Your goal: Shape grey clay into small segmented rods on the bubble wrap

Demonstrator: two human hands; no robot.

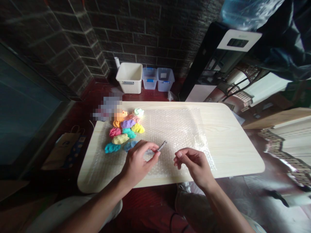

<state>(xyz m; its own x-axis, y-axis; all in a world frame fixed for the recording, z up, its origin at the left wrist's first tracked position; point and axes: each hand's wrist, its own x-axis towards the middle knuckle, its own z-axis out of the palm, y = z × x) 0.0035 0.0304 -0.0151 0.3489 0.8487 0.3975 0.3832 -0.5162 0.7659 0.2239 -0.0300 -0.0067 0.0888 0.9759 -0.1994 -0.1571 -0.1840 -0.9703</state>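
My left hand [143,157] pinches a thin grey stick with a ridged surface [162,146] between thumb and fingertips, tilted up to the right. What the stick is made of is too small to tell. To its right, my right hand [194,163] is closed with thumb and forefinger together; whatever they may hold does not show. Both hands are over a sheet of bubble wrap [170,126] on the pale wooden table [233,139]. Left of them lie several soft, clay-like lumps, among them a purple one [127,123], a yellow one [138,128], and a blue one [130,145] partly behind my left hand.
A blurred-out object [109,108] sits at the table's back left corner. Beyond the table are a cream bin [131,87], two clear plastic boxes [150,84] and a water dispenser [201,71]. A paper bag [62,147] stands on the floor at left.
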